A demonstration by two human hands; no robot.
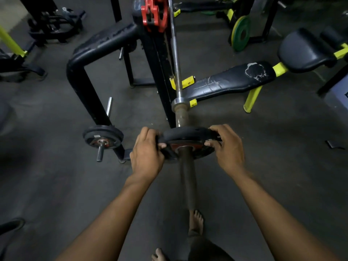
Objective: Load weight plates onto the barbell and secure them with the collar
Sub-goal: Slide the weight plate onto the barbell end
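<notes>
Gym; bench (229, 80), plate rack (90, 59)

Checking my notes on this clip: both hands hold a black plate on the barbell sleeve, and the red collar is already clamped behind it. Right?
Not quite. In the head view the red collar hangs up on the rack, not on the sleeve. Both the left hand and right hand do hold the black plate on the barbell sleeve.

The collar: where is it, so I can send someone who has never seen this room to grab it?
Find the black rack upright beside the barbell. The collar sits at its top. It is the only red thing in view, a chunky clamp, unlike the round green plate farther right.
</notes>
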